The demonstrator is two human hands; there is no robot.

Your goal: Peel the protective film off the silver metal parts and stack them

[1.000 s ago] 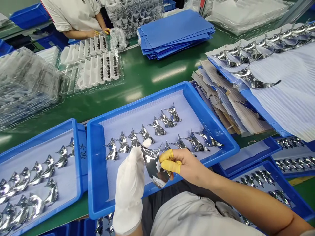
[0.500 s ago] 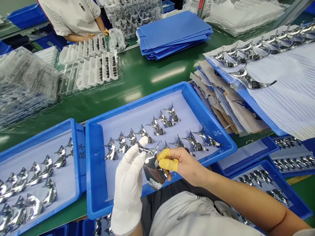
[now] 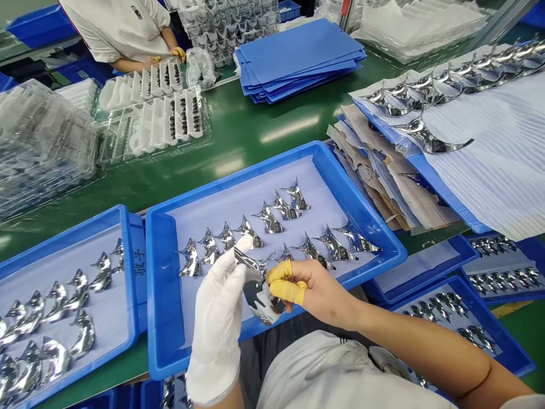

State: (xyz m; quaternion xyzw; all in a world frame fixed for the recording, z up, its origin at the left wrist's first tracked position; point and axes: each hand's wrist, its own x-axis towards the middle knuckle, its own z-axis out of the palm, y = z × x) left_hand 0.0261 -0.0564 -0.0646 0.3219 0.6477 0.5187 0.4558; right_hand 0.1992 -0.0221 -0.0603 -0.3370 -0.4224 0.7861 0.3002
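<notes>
A shiny, curved chrome part (image 3: pixel 259 292) is held over the near edge of the blue tray (image 3: pixel 164 307). My left hand (image 3: pixel 221 307), in a white glove, is closed on the part's left side. On its right side, my right hand (image 3: pixel 304 284) pinches it between thumb and forefinger, both in yellow finger cots. In the tray, similar chrome parts stand in two rows on a white liner; one of them (image 3: pixel 268 218) is in the back row and another (image 3: pixel 338 247) in the front row. My right hand partly hides the front row.
A second blue tray (image 3: pixel 131 295) of chrome parts lies to the left. Blue sheets (image 3: pixel 298 54) are stacked behind, near clear plastic trays (image 3: pixel 153 122) and a co-worker (image 3: pixel 123 28). At right, a lined board (image 3: pixel 502 147) with larger chrome parts rests on stacked liners (image 3: pixel 383 165).
The chrome part has tilted and turned between my hands, so its lower end sits a little higher. Both hands keep their hold and have shifted slightly left in view.
</notes>
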